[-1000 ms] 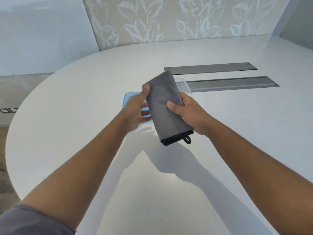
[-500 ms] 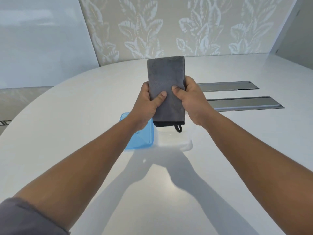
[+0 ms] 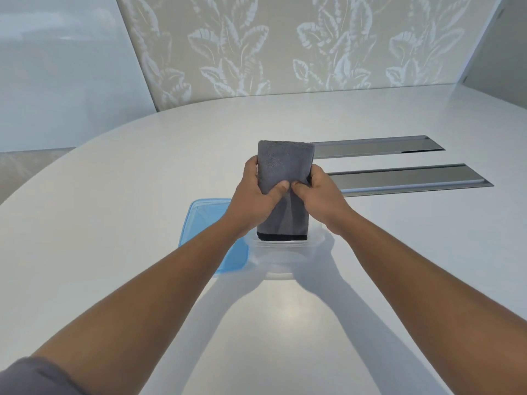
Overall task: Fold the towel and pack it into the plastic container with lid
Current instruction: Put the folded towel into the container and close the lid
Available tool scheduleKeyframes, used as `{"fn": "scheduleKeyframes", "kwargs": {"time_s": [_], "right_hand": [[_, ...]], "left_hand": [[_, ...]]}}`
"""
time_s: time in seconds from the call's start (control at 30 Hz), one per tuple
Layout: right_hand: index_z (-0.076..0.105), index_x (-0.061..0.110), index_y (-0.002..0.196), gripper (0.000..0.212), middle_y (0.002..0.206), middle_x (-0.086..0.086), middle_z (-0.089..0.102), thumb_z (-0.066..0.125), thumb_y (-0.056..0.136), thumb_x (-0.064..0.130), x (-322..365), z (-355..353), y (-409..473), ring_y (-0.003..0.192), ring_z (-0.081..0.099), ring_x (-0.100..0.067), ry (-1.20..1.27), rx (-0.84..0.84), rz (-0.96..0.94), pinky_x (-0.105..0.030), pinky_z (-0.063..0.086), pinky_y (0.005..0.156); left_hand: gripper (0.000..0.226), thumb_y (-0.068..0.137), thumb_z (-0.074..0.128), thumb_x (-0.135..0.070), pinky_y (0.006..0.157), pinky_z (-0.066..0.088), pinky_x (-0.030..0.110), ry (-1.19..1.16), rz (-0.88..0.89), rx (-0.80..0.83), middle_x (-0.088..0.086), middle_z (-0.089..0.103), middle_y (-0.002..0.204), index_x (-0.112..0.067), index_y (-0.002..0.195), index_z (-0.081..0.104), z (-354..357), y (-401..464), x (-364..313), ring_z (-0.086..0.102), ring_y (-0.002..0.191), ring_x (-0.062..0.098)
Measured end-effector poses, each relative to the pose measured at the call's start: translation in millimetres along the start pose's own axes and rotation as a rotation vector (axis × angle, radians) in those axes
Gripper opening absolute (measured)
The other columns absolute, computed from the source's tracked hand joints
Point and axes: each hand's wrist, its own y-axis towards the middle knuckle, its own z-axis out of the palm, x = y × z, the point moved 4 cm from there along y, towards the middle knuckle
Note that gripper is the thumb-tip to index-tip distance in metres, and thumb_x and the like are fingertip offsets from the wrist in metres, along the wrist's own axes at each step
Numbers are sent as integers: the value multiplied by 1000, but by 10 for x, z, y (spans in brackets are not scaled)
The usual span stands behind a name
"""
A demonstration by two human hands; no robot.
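Note:
A folded grey towel (image 3: 281, 169) with a black bottom hem stands upright between both hands. My left hand (image 3: 253, 199) grips its left side and my right hand (image 3: 320, 196) grips its right side, thumbs meeting on the front. The towel's lower end sits inside the clear plastic container (image 3: 281, 259) on the white table. The blue lid (image 3: 208, 223) lies flat just left of the container, partly hidden by my left forearm. The container's far rim is hidden behind the towel and hands.
The round white table (image 3: 114, 223) has two long metal slots, one (image 3: 376, 145) behind the towel and one (image 3: 410, 179) to the right of my right hand. A leaf-patterned wall panel stands beyond the far edge.
Both hands turned the towel from tilted to upright, then lowered it so its black hem now sits inside the container. The thumbs have moved closer together.

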Motion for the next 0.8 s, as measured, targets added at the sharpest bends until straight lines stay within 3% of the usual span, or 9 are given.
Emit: {"fn": "scheduleKeyframes", "kwargs": {"time_s": [0.13, 0.27, 0.37, 0.47, 0.6, 0.7, 0.8], "right_hand": [[55, 30, 117, 32, 108, 16, 70, 47, 90, 44, -92, -9, 19, 110, 59, -17, -213, -37, 11, -41, 25, 104], [56, 26, 117, 25, 112, 10, 69, 46, 98, 40, -124, 26, 13, 111, 57, -19, -322, -34, 19, -50, 19, 111], [56, 24, 114, 22, 109, 8, 69, 47, 99, 38, -139, 52, 0, 109, 58, -21, -335, -45, 29, -53, 19, 112], [57, 25, 109, 19, 104, 9, 69, 47, 98, 35, -142, 94, -7, 105, 58, -20, -354, -61, 28, -54, 21, 110], [55, 26, 107, 17, 101, 9, 67, 45, 95, 33, -120, 136, -14, 104, 58, -21, -430, -51, 63, -54, 21, 109], [49, 28, 121, 31, 101, 9, 68, 43, 91, 32, -93, 154, -23, 107, 59, -23, -498, 22, 131, -56, 15, 112], [39, 32, 133, 49, 95, 8, 70, 43, 84, 24, -58, 162, -42, 103, 61, -25, -519, 75, 192, -56, 9, 113]], "left_hand": [[52, 100, 45, -57, 104, 41, 44, 341, 28, -118, -13, 67, 110, -29, 144, 37, 39, 10, 17, 64, 104, 20], [45, 101, 40, -61, 101, 25, 43, 514, -30, -162, -9, 64, 96, -27, 128, 50, 1, 51, 93, 57, 108, 25], [41, 98, 43, -64, 109, 26, 53, 546, -92, -154, -11, 60, 94, -27, 113, 55, -37, 95, 123, 49, 116, 26], [43, 99, 48, -57, 107, 35, 52, 465, -130, -129, 2, 60, 120, -20, 118, 59, -45, 113, 144, 43, 125, 30], [36, 100, 53, -48, 106, 42, 50, 300, -235, -104, 6, 54, 129, -18, 119, 58, -21, 56, 156, 47, 125, 31], [26, 98, 56, -42, 102, 48, 53, 227, -345, -105, 8, 55, 128, -19, 111, 52, 14, -13, 148, 53, 120, 35], [27, 94, 57, -32, 98, 51, 53, 221, -402, -117, 8, 54, 128, -16, 115, 50, 60, -64, 143, 54, 119, 34]]}}
